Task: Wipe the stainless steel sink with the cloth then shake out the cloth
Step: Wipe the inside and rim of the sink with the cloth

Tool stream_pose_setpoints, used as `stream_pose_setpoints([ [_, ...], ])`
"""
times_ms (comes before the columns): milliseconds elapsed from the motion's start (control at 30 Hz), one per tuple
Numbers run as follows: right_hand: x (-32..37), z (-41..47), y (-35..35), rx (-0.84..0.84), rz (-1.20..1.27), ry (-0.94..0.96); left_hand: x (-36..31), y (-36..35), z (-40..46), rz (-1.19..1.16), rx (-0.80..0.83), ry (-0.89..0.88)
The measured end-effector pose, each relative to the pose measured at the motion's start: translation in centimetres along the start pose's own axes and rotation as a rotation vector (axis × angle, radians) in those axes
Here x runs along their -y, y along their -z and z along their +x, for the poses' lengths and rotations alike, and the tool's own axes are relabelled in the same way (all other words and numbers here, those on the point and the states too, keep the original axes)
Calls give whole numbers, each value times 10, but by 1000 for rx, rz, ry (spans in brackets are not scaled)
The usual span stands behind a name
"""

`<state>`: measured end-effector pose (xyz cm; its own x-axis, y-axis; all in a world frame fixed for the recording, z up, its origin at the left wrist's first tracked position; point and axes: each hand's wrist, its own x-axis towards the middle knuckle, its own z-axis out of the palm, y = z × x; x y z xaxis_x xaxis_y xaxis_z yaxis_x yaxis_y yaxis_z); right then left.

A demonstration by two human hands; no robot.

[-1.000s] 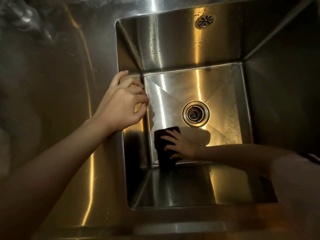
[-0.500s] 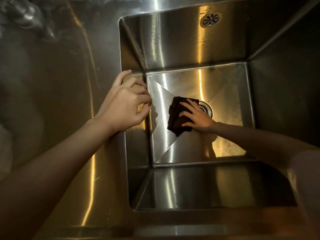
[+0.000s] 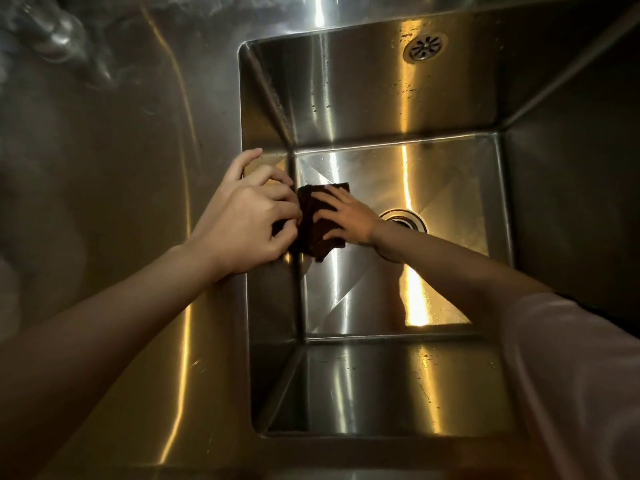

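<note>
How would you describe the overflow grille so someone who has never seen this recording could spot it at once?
Start at the stainless steel sink and look up its far wall, above the floor where the right hand presses the dark cloth. The overflow grille sits high on that wall. Unlike the ringed floor drain, it is a small round plate with radial slots.

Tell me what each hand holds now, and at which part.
Right hand presses flat on the middle of the dark cloth; it grips nothing. Left hand rests on the sink rim, holding nothing.
</note>
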<state>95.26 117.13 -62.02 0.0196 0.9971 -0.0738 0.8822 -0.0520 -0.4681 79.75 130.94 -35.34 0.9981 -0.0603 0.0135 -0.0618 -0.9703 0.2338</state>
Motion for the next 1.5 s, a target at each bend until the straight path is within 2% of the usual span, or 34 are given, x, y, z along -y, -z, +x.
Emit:
stream_pose_setpoints([
  [133, -37, -28, 19, -83, 29, -227, -1, -1, 0, -7, -21, -2],
  [233, -44, -49, 21, -118, 38, -300, -1, 0, 1, -2, -26, 7],
  [367, -31, -49, 10, -93, 21, -258, -2, 0, 0, -8, -27, 1],
  [567, -14, 18, 12, 88, 16, -38, 1, 0, 0, -15, -13, 0],
  [733, -36, 65, 36, 137, -101, -38, 0, 1, -1, -9, 8, -2],
  [933, -61, 13, 38, -14, -38, -249, 1, 1, -1, -6, 5, 2],
  [1067, -62, -51, 33, -200, 32, -524, 0, 1, 1, -17, -13, 2],
  [1133, -52, -76, 26, -239, 47, -631, -1, 0, 1, -17, -16, -1],
  [1300, -43, -86, 19, -163, 69, -550, 1, -1, 0, -32, -8, 5],
  [1500, -76, -53, 44, -119, 13, -477, 2, 0, -1, -22, -4, -3],
])
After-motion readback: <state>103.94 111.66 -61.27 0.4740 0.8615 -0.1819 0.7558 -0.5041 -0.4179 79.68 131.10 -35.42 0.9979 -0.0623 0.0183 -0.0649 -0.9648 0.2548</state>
